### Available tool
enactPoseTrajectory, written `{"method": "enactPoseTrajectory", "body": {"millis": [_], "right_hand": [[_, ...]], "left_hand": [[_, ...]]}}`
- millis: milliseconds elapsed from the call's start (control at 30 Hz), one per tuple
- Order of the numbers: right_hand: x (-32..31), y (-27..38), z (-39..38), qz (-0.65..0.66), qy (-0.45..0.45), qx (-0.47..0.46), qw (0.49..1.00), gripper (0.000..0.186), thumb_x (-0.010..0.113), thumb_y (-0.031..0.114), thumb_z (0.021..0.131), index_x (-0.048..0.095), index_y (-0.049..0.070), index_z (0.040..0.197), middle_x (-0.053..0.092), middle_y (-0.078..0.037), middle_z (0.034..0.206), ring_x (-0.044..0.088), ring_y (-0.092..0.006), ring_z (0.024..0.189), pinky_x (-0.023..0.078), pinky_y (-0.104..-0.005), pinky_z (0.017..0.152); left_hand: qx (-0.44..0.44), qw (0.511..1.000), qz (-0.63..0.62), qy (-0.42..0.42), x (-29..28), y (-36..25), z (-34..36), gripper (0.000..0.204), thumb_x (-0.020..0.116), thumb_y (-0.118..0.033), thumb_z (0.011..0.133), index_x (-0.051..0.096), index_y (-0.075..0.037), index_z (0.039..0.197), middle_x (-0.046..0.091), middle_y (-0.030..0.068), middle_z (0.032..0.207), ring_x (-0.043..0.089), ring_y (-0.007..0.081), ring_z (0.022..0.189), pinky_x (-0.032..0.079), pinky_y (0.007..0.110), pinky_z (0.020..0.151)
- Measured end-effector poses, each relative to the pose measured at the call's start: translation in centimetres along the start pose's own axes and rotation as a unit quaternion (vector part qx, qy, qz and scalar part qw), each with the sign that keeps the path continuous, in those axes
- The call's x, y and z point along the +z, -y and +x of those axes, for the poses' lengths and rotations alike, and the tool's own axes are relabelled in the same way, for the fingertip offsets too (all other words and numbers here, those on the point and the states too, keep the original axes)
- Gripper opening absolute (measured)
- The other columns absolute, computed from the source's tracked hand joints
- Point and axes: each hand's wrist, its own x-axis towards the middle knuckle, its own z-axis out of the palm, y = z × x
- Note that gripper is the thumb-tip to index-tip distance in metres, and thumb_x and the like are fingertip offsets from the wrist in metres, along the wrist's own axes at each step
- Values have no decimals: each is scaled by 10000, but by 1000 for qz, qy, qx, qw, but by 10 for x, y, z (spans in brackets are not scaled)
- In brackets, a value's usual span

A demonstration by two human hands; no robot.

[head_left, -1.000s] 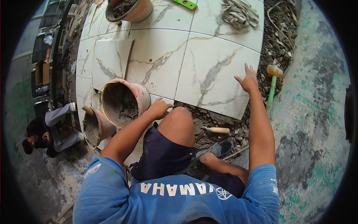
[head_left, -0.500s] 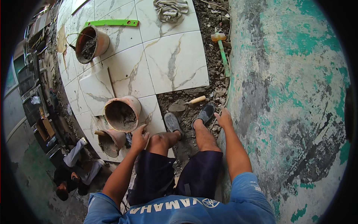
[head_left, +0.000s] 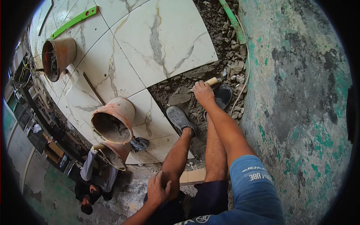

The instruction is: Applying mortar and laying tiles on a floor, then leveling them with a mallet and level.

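Observation:
A trowel lies on the dark mortar bed by my feet, its grey blade [head_left: 179,96] flat on the mortar. My right hand [head_left: 203,92] reaches down between blade and handle and closes round the trowel; the end of its pale wooden handle [head_left: 212,81] sticks out past my fingers. My left hand [head_left: 157,189] rests on my bent left knee, holding nothing, its fingers apart. Large white marble-look tiles [head_left: 168,41] border the mortar. Nearest my left knee stands an orange bucket [head_left: 123,108] with grey mortar inside.
A second bucket [head_left: 67,52] stands farther left, near a green spirit level [head_left: 75,21]. A third bucket [head_left: 119,150] and a grey rag [head_left: 140,143] lie near my left leg. Right are rubble, a green handle [head_left: 233,22] and a wall [head_left: 292,93]. A person [head_left: 90,187] sits lower left.
I have bent lower. My right hand has moved from beside the wall onto the trowel and grasped it. My left hand has come from near the bucket onto my knee.

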Motion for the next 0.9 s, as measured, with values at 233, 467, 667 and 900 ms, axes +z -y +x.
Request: {"method": "enactPoseTrajectory", "body": {"millis": [233,467,667,900], "right_hand": [[-71,-3,-55,259,144,188,937,255,599,291,865,574,165,1086,658,-150,863,678,-367,777,524,-511,673],[-177,-30,-85,454,-84,303,833,570,587,214,901,370,76,1410,644,-229,1040,646,-415,909,494,-518,814],[-223,-72,24,519,-43,329,788,659,586,200,902,268,122,1474,629,-264,1111,633,-442,951,492,-493,859],[-238,-105,171,409,-53,334,847,619,573,228,912,260,122,1435,636,-293,1075,619,-463,1001,479,-508,891]], "left_hand": [[-15,999,-49,-14,6,-25,-7,542,724,-189,786,516,-15,1255,577,227,1166,548,396,1084,436,457,951],[3,995,-53,-90,-46,-62,-9,543,728,-209,790,516,-13,1249,557,222,1209,511,399,1148,403,472,998],[-51,999,-15,-6,-59,-49,13,593,747,-215,775,500,-25,1279,461,226,1362,437,415,1257,352,477,1061],[101,982,75,-144,-47,21,247,832,826,-179,684,426,-123,1411,235,235,1536,243,434,1405,279,492,1117]]}}
